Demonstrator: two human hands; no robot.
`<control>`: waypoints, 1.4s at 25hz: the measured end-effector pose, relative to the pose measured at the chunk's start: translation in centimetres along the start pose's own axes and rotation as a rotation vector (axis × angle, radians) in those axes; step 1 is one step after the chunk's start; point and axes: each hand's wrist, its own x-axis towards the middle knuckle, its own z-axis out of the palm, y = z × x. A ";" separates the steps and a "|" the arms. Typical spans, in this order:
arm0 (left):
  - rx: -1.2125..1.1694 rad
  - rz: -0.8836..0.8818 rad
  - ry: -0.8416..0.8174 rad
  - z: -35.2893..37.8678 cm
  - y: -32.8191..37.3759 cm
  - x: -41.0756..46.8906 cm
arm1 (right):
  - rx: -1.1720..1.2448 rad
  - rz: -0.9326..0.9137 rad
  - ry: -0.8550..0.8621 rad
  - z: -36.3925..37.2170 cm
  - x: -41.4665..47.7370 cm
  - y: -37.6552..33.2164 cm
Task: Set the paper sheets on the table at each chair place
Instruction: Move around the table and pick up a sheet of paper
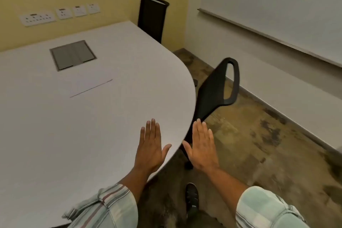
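Observation:
A white paper sheet [87,83] lies flat near the middle of the white table [55,135], hard to tell from the tabletop except for its dark front edge. My left hand [150,146] is held flat and empty over the table's near right edge, fingers extended. Beside it, my right hand [201,146] is also flat and empty, hovering just past the table's rounded edge above the floor. Neither hand touches paper. One black chair [216,89] stands tucked at the table's rounded end, close beyond my right hand. Another black chair [151,18] stands at the far side.
A grey cable hatch [73,55] is set into the tabletop beyond the sheet. Wall sockets [61,14] line the yellow wall. A whiteboard [277,5] hangs on the right wall. My shoe [192,196] is on the mottled floor by the table's edge.

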 end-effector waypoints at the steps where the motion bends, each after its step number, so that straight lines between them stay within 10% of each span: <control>1: 0.004 0.016 -0.008 0.1 1.4 0.0 | -0.015 0.040 0.004 -0.4 -0.9 1.0; 19: 0.065 0.442 0.030 3.0 30.5 5.9 | -0.123 0.375 0.019 -8.0 -11.5 29.1; 35: 0.053 0.481 0.035 5.0 48.2 23.9 | -0.100 0.387 0.073 -13.5 0.3 51.6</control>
